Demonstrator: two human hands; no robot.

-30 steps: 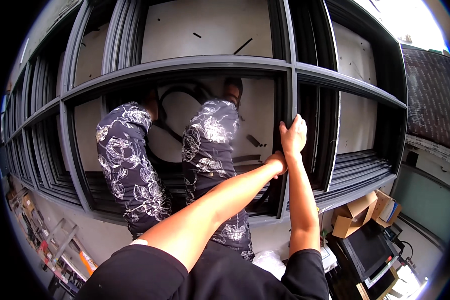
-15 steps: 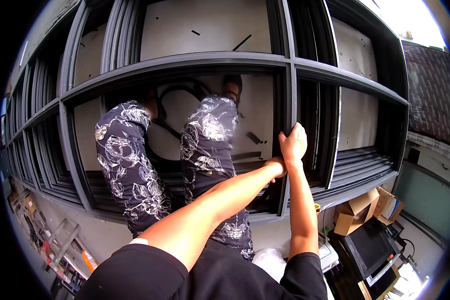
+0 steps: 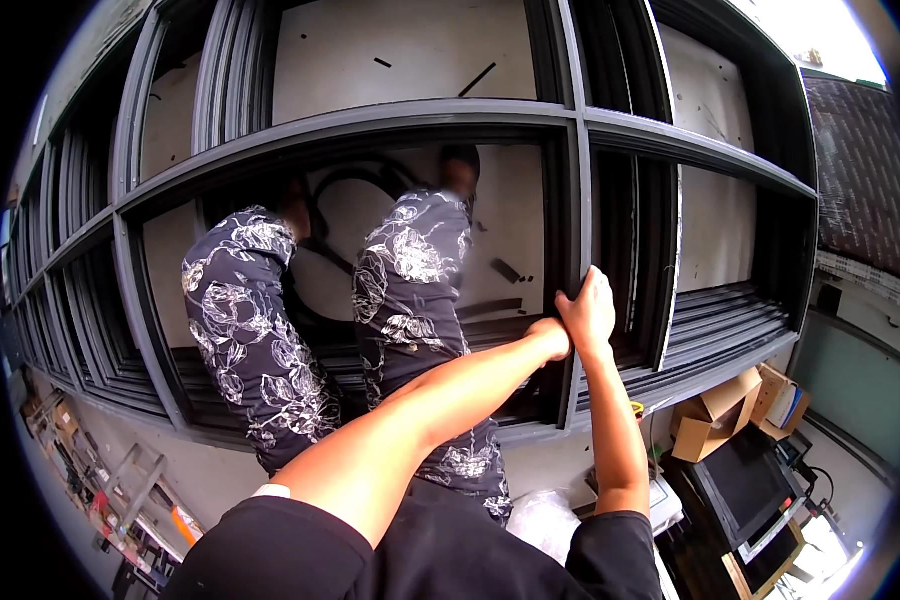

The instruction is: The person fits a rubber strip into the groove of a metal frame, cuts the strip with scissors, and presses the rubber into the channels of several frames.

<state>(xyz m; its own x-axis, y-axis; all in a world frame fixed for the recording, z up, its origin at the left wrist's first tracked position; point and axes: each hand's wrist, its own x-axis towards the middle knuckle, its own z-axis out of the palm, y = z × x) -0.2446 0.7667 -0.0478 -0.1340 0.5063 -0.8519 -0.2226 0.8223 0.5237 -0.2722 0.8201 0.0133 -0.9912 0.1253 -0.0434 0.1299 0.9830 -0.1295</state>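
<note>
A stack of dark grey metal window frames (image 3: 350, 122) lies in front of me, its bars crossing to form several rectangular openings. My right hand (image 3: 592, 312) is closed over a lengthwise grey bar right of my legs, thumb on its left side. Close against its wrist, my left hand (image 3: 550, 340) is curled at the inner left side of the same bar. Most of the fingers of both hands are hidden, so anything small under them cannot be made out. Both forearms reach up from the lower edge, the left one crossing in front of my patterned trousers (image 3: 410, 260).
My legs stand inside one frame opening, beside a loose black strip (image 3: 320, 200) on the pale floor. Short black scraps (image 3: 506, 270) lie nearby. To the right are an open cardboard box (image 3: 710, 415) and a dark screen (image 3: 745, 490). A white plastic bag (image 3: 543, 525) sits near me.
Both hands have slid a little toward me along the bar, the right one more than the left. The view has shifted slightly.
</note>
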